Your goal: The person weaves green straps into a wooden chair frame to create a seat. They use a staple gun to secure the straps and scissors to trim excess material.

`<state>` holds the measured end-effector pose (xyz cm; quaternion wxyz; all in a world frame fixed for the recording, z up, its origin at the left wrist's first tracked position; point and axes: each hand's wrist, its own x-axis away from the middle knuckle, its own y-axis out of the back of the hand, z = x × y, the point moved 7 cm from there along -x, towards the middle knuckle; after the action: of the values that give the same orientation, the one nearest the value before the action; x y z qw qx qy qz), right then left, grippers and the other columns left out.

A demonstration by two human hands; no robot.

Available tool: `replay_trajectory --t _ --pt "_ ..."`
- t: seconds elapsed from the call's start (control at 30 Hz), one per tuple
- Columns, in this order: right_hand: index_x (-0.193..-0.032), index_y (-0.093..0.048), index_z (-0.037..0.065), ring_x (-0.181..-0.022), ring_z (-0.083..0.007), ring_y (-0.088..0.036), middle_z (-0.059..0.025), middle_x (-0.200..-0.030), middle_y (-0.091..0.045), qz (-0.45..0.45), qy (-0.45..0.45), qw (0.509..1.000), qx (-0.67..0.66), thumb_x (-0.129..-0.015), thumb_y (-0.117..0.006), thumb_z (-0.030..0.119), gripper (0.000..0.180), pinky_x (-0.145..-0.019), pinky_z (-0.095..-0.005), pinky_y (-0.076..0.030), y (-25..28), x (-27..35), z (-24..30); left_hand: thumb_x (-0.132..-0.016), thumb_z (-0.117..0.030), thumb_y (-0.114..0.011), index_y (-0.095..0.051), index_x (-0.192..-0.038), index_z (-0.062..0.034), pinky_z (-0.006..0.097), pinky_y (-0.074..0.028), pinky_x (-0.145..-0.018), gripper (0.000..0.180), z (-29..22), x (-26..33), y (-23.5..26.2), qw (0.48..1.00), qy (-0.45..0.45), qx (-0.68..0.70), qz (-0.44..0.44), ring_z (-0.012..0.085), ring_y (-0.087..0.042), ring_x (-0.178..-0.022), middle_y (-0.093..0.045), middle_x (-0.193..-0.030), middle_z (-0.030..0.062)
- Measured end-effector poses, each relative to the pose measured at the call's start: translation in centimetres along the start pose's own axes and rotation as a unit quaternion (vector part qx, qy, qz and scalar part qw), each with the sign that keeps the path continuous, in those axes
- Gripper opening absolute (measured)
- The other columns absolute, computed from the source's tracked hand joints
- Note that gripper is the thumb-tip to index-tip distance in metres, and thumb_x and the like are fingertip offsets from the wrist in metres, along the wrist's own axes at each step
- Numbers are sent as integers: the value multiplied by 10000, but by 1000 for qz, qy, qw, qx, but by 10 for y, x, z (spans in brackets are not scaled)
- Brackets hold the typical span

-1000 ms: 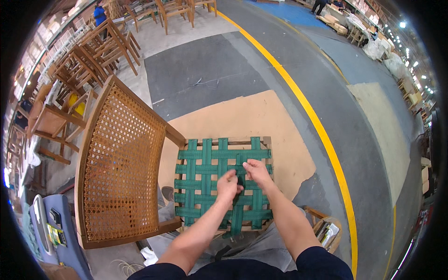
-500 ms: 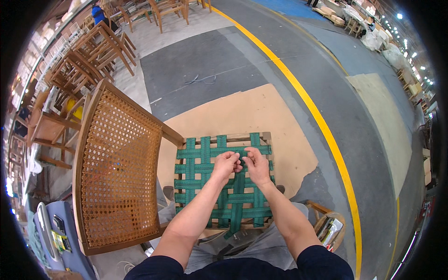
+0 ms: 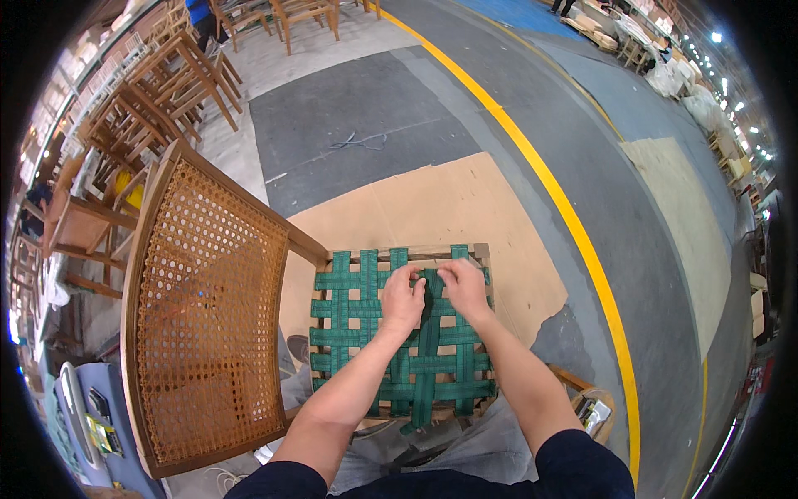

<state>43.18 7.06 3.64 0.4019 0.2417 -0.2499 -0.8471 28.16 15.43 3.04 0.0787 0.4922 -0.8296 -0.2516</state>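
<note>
A wooden chair seat frame [image 3: 480, 252] lies in front of me, crossed by interwoven green webbing straps [image 3: 341, 312]. The chair's cane back [image 3: 208, 308] rises at the left. One darker webbing strap [image 3: 430, 312] runs lengthwise toward the far rail, between my hands. My left hand [image 3: 403, 301] is closed at the strap's left edge, thumb and fingers pinched near its far end. From the right, my right hand [image 3: 465, 289] pinches at the same end. The fingertips partly cover the strap's tip. The strap's near end [image 3: 413, 427] hangs loose over the front rail.
Brown cardboard [image 3: 416, 195] lies under the chair. A stool [image 3: 603, 420] holding metal items stands near right. A blue padded surface [image 3: 125, 416] with small items is near left. Stacked wooden chairs [image 3: 158, 91] stand far left. A yellow line [image 3: 540, 170] crosses the floor.
My hands have moved slightly apart and a little farther toward the far rail, along the strap. The view has shifted slightly.
</note>
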Motion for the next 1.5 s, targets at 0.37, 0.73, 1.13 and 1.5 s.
replay_trajectory --t 0.37,0.73,1.13,1.5 --pt "-984 -800 132 -1055 -340 -700 -118 -1068 -720 45 -154 980 120 -921 -742 212 118 -903 -469 -556 -51 -60 -39 -1069 -327 -531 -494 -1564 -90 602 -147 -1297 550 25 -18 -47 944 -118 -288 112 413 -249 -1583 -397 -1676 75" --pt "-1275 -716 72 -895 -108 -681 -44 -1038 -717 -111 -256 944 -174 -1023 -689 192 280 -698 -287 -552 76 7 -100 -1103 -407 -416 -358 -1654 -140 598 -94 -1311 615 30 -22 -58 926 -113 -339 124 366 -203 -1610 -316 -1722 2" --pt "-1189 -767 68 -1043 -374 -744 -197 -1142 -771 -184 -620 707 288 -865 -729 306 404 -924 -457 -568 362 461 -138 -1099 -382 -433 -412 -1635 -186 589 -114 -1302 571 26 -27 -85 906 -119 -392 109 345 -253 -1596 -343 -1719 -4" --pt "-1356 -626 -2 -1237 -399 -657 -242 -1295 -697 -311 -468 792 236 -700 -785 166 695 -1087 -447 -483 340 426 -127 -1055 -402 -508 -457 -1594 -158 599 -132 -1301 594 16 -43 -71 939 -114 -303 118 359 -260 -1583 -403 -1659 7"
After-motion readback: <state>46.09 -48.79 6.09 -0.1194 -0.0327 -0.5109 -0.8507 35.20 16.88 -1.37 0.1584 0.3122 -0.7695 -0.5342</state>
